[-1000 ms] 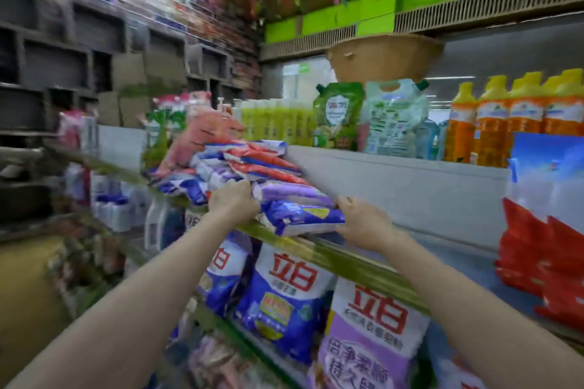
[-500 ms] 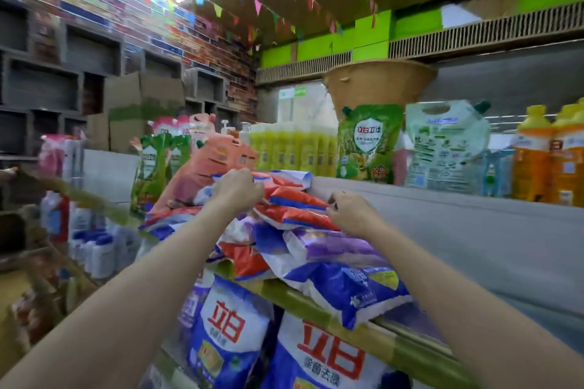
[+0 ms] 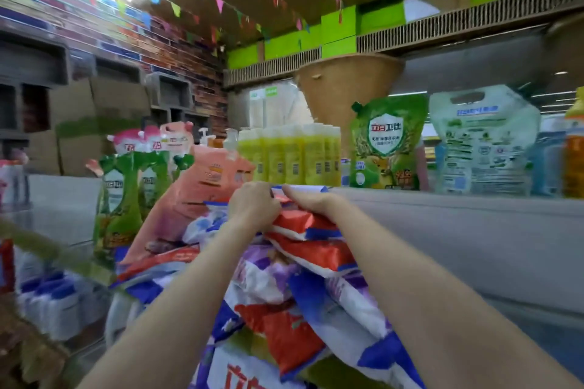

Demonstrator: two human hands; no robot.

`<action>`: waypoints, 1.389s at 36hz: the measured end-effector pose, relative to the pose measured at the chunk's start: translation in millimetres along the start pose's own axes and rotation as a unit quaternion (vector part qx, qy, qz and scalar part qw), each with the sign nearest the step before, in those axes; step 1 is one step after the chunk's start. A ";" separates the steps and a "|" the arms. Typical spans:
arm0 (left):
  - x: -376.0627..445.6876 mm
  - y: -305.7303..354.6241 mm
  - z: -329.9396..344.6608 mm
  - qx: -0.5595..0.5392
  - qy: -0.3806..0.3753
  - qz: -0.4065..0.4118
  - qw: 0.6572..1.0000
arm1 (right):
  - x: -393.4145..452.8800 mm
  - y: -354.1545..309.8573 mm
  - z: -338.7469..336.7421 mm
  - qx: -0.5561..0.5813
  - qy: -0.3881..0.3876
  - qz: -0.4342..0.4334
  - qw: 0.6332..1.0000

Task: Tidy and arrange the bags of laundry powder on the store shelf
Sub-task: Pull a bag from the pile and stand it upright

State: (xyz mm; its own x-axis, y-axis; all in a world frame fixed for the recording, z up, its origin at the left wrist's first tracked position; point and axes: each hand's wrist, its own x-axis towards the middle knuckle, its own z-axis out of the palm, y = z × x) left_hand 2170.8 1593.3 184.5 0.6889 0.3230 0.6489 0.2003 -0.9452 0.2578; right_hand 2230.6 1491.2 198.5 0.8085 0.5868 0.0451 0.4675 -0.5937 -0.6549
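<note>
- Here, the top red bag of laundry powder lies flat on a messy pile of bags at the front of the shelf.
- Its long side runs left to right, and its far white edge points away, toward the yellow bottles.
- The left hand and the right hand sit side by side on that far edge, almost touching. Both are just as near.
- Both hands have curled fingers that grip the bag's far edge.
- I think the bag has to be pulled or squared up from that edge.
- The green pouch shows the red 立白 brand. A bag at the bottom shows part of the same red writing. Other labels are too blurry to read.
</note>
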 end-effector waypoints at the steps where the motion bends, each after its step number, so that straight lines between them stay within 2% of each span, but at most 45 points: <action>1: -1.0 -2.0 4.0 -0.006 0.005 -0.002 1.000 | 2.4 -3.3 0.6 0.028 -0.008 0.001 1.000; 4: -3.7 -4.9 20.6 -0.002 0.009 0.011 1.000 | 4.7 -8.7 -0.1 0.033 0.015 0.016 0.999; 7: -7.0 -5.4 26.9 0.006 0.005 -0.002 1.000 | 7.7 -4.6 -2.7 0.064 0.112 0.027 0.991; 11: -9.0 0.5 16.7 0.050 0.018 0.014 0.999 | 3.7 6.8 -7.3 0.217 0.144 -0.001 0.965; 16: -11.9 26.5 2.7 -0.049 -0.019 -0.036 0.998 | -27.0 29.7 -22.5 0.277 0.222 -0.044 0.934; 19: -13.1 50.1 -0.4 -0.093 -0.069 -0.067 0.991 | -53.7 50.8 -40.7 0.300 0.285 -0.062 0.908; 24: -23.4 101.3 -2.2 -0.219 -0.132 -0.093 0.962 | -132.5 84.0 -80.2 0.397 0.285 -0.130 0.863; 27: -30.6 134.3 -0.8 -0.351 -0.151 -0.104 0.918 | -178.3 105.6 -103.4 0.390 0.304 -0.123 0.860; 30: -51.7 169.9 6.5 -0.495 -0.199 -0.106 0.839 | -223.8 124.9 -127.0 0.334 0.304 -0.097 0.887; 32: -72.3 198.0 13.2 -0.547 -0.224 -0.100 0.800 | -254.8 138.9 -140.1 0.294 0.308 -0.070 0.902; 35: -107.7 246.5 18.7 -0.627 -0.281 -0.053 0.725 | -300.7 164.8 -154.3 0.226 0.305 0.004 0.925; 39: -150.1 302.5 25.1 -0.686 -0.254 -0.033 0.681 | -363.2 202.0 -172.6 0.184 0.309 0.083 0.930; 41: -174.6 330.5 17.9 -0.715 -0.270 -0.021 0.645 | -393.1 218.8 -185.7 0.205 0.298 0.105 0.926; 43: -196.4 355.1 9.5 -0.730 -0.268 -0.009 0.628 | -421.8 230.0 -195.1 0.244 0.275 0.127 0.921; 46: -216.3 384.6 3.7 -0.747 -0.231 0.020 0.623 | -460.6 242.9 -205.6 0.266 0.292 0.136 0.908; 50: -243.9 415.4 -8.2 -0.756 -0.240 0.031 0.608 | -501.7 259.9 -214.0 0.215 0.370 0.140 0.893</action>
State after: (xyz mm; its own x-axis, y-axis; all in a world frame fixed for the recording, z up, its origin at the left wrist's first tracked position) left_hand 2080.3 1122.3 139.2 0.8589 -0.1061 0.5010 -0.4560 0.2870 0.8425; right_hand 2023.0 924.6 167.1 0.9613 -0.1711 0.2158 0.1578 -0.2998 -0.9409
